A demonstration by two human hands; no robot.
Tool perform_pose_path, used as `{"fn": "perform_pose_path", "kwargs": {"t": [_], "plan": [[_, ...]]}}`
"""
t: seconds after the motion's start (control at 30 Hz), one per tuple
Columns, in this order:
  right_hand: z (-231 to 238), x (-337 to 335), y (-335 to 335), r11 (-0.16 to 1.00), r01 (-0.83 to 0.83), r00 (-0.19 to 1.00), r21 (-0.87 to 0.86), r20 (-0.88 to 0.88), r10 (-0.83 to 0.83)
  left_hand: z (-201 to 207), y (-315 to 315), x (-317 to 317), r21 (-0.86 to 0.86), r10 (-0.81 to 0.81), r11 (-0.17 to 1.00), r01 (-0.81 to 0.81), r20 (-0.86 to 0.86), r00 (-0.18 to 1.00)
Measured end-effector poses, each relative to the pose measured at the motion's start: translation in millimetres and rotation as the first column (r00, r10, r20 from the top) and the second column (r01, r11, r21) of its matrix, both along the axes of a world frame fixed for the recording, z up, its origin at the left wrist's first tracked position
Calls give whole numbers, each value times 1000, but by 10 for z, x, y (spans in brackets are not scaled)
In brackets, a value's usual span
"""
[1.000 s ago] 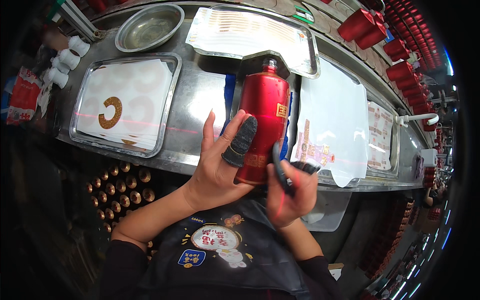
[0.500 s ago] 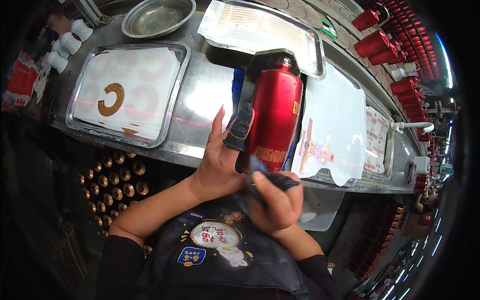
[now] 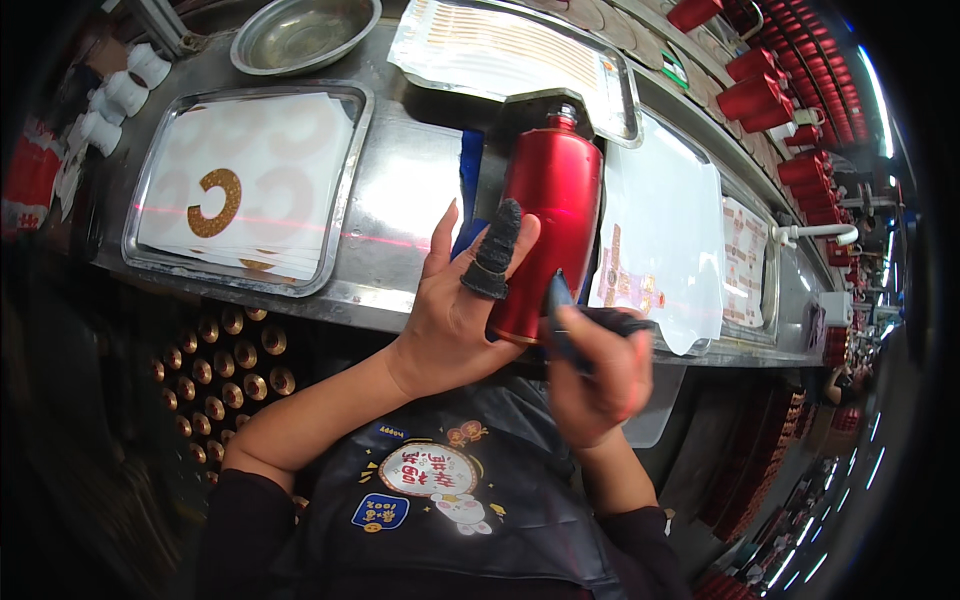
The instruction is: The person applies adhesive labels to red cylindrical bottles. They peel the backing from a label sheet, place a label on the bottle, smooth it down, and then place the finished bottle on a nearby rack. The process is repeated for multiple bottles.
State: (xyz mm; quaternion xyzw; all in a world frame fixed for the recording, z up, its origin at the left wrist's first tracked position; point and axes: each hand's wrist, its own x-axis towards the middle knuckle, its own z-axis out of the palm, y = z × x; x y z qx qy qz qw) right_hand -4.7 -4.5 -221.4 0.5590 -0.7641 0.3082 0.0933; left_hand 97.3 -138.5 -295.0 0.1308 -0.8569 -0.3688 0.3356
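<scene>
Left hand (image 3: 450, 315) part-spread, digits curved round the lower left side of the red bottle (image 3: 552, 215), so it has hold of it; one bare digit points up clear of the bottle, another wears a black cover (image 3: 491, 255). Right hand (image 3: 600, 385) half-curled at the bottle's lower right, motion-blurred. It has dark material on its digits; cannot tell whether that's only covers or whether it also grips a tool. Dark tip is right at the bottle wall; contact unclear.

Nearest the body: black apron (image 3: 545, 500) with cartoon print. Below the bench, left: rows of round gold-coloured pieces (image 3: 245, 354).

Bottle sits mid-bench, base towards the person, neck pointing away, upper end at a dark angular metal support (image 3: 521, 108). Blue material (image 3: 468, 185) shows just left of it.

Steel bench (image 3: 395, 200) left of that: tray (image 3: 342, 195) with white sheets (image 3: 270, 165), gold C-shaped piece (image 3: 215, 202) on top. Right of bottle: white sheets (image 3: 675, 215) with gold and pink print at the near end, then more printed sheets (image 3: 742, 260) and a white pipe (image 3: 818, 232).

Farther back: striped sheets (image 3: 510, 52) on another tray, metal bowl (image 3: 305, 35), white cup-like pieces (image 3: 125, 95) far left, more red bottles (image 3: 755, 100) upper right.
</scene>
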Motion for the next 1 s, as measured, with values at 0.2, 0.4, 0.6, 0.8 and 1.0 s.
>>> {"fn": "perform_pose_path", "kwargs": {"t": [0.2, 0.4, 0.6, 0.8, 1.0], "plan": [[74, -75, 34, 998, -43, 986, -37, 161, 48, -3, 8, 29, 63, -6, 998, 6, 4, 1000], [-89, -230, 199, 947, 317, 887, -58, 371, -274, -4, -3, 81, 192, -61, 980, 55, 29, 998], [-138, -107, 338, 977, -157, 911, -147, 359, 200, -61, -29, 146, 455, -160, 879, 143, -1, 987], [-195, -158, 421, 955, -263, 932, -140, 219, 289, -42, -64, 187, 203, -110, 976, 84, 123, 986], [-209, -342, 280, 946, -324, 872, -31, 377, 311, 87, 26, 143, 127, -29, 992, 8, 165, 986]]}}
